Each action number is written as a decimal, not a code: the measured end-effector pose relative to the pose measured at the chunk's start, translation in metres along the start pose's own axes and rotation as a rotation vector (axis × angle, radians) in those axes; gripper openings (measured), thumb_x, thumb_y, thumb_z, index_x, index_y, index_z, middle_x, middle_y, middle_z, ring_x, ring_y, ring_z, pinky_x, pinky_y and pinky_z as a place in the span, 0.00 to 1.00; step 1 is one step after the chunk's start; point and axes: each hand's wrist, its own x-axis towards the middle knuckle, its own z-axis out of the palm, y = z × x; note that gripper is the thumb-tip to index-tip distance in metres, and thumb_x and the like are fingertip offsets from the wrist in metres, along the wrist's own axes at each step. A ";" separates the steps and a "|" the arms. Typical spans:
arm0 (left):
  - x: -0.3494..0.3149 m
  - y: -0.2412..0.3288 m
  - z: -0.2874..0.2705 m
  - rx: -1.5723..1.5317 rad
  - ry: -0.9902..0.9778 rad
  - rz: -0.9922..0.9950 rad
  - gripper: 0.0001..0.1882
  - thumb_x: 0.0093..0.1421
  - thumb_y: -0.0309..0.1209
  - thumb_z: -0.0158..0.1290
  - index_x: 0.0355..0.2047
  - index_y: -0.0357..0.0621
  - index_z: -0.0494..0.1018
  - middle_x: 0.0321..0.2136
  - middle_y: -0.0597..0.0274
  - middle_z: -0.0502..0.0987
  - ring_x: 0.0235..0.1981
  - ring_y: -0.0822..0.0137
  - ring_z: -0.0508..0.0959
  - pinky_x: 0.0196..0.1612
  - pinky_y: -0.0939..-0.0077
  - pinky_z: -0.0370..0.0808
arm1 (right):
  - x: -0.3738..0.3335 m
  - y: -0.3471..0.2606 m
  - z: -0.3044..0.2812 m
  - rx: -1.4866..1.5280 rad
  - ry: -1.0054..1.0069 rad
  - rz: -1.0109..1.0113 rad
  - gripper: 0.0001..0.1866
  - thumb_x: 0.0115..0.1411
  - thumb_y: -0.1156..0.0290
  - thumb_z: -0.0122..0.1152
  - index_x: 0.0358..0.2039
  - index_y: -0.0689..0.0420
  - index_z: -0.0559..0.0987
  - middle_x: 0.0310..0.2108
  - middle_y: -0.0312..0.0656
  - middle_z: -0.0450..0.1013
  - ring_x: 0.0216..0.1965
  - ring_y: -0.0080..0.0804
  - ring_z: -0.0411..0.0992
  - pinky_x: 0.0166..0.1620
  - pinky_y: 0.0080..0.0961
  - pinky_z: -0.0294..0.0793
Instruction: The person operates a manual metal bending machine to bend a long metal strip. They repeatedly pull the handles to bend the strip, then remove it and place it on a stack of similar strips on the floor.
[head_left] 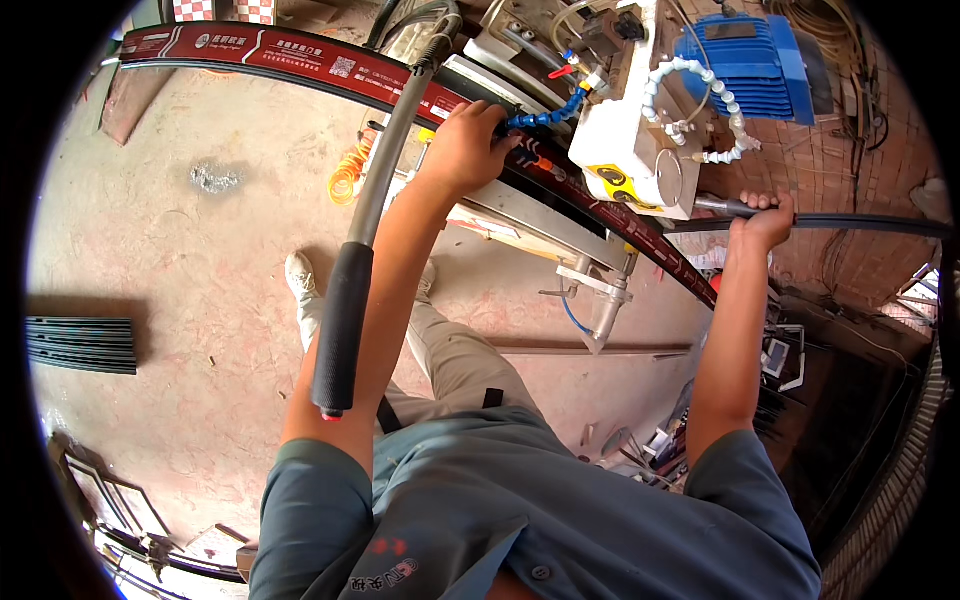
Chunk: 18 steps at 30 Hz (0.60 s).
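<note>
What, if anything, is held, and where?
Right hand: silver metal lever, by its dark grip. Left hand: on a long red-filmed bar; hold unclear.

A pale, stained floor [220, 270] lies near reddish brickwork [825, 165].

Profile [240, 47]: dark red face film, white lines and printing. Handle rod [715, 204]: silver-grey, with a dark grip. Long lever [398, 150]: metallic grey shaft, black ribbed sleeve, red tip. Machine housing [612, 140]: white. Warning label [628, 188]: yellow with black symbols. Electric motor [752, 72]: blue, finned in parallel lines. Segmented coolant hoses: one blue [545, 119], one white [742, 128]. Coiled air hose [346, 180]: orange. Valve lever [562, 72]: red. Checkered panel [194, 9]: red and white. Shirt [620, 520]: blue-grey. Trousers [468, 352]: beige.
</note>
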 end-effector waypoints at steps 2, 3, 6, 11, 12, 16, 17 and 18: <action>0.001 -0.002 -0.002 -0.014 0.000 0.016 0.14 0.56 0.37 0.57 0.35 0.39 0.73 0.30 0.51 0.73 0.37 0.47 0.72 0.40 0.57 0.71 | -0.005 -0.001 0.004 0.005 0.024 0.000 0.13 0.56 0.70 0.54 0.23 0.51 0.58 0.14 0.34 0.55 0.14 0.27 0.56 0.22 0.29 0.62; 0.002 -0.002 -0.004 -0.034 -0.013 0.005 0.13 0.57 0.36 0.57 0.35 0.38 0.73 0.30 0.51 0.73 0.37 0.47 0.72 0.40 0.57 0.71 | -0.008 -0.001 0.007 0.003 0.028 -0.001 0.13 0.56 0.70 0.53 0.23 0.51 0.58 0.14 0.34 0.55 0.14 0.27 0.56 0.23 0.29 0.62; 0.005 -0.004 -0.007 -0.086 -0.037 -0.008 0.13 0.57 0.35 0.57 0.35 0.38 0.73 0.30 0.51 0.73 0.37 0.46 0.72 0.40 0.57 0.70 | -0.012 -0.003 0.014 -0.005 0.038 -0.012 0.12 0.56 0.70 0.52 0.23 0.50 0.58 0.14 0.33 0.55 0.15 0.26 0.55 0.23 0.28 0.62; 0.006 -0.001 -0.012 -0.114 -0.059 -0.032 0.12 0.54 0.32 0.58 0.34 0.38 0.73 0.31 0.49 0.73 0.39 0.46 0.73 0.43 0.57 0.71 | -0.007 -0.003 0.014 -0.010 0.072 -0.001 0.12 0.57 0.70 0.51 0.22 0.50 0.58 0.14 0.33 0.55 0.15 0.26 0.54 0.24 0.28 0.61; 0.004 0.001 -0.012 -0.130 -0.042 -0.033 0.11 0.54 0.32 0.57 0.34 0.38 0.73 0.31 0.50 0.73 0.39 0.47 0.72 0.43 0.57 0.71 | -0.005 -0.003 0.013 -0.019 0.086 -0.011 0.13 0.59 0.69 0.50 0.20 0.49 0.58 0.13 0.33 0.55 0.15 0.26 0.54 0.24 0.28 0.61; 0.003 -0.002 -0.011 -0.145 -0.025 -0.040 0.11 0.55 0.33 0.57 0.34 0.38 0.72 0.31 0.52 0.73 0.38 0.48 0.73 0.42 0.58 0.71 | -0.007 -0.002 0.018 -0.043 0.114 -0.009 0.16 0.62 0.68 0.47 0.18 0.48 0.57 0.11 0.32 0.55 0.13 0.25 0.53 0.22 0.27 0.60; 0.003 -0.002 -0.011 -0.157 -0.023 -0.042 0.11 0.55 0.32 0.58 0.34 0.38 0.73 0.31 0.52 0.73 0.38 0.48 0.73 0.42 0.58 0.71 | -0.005 -0.002 0.017 -0.030 0.107 -0.002 0.16 0.62 0.68 0.47 0.17 0.48 0.57 0.11 0.32 0.55 0.12 0.25 0.53 0.21 0.26 0.59; 0.002 -0.001 -0.011 -0.171 -0.024 -0.044 0.11 0.55 0.32 0.58 0.34 0.38 0.73 0.31 0.52 0.73 0.38 0.48 0.73 0.42 0.58 0.71 | -0.003 -0.002 0.015 -0.019 0.101 0.003 0.17 0.62 0.68 0.47 0.17 0.48 0.56 0.11 0.31 0.54 0.12 0.25 0.53 0.20 0.26 0.59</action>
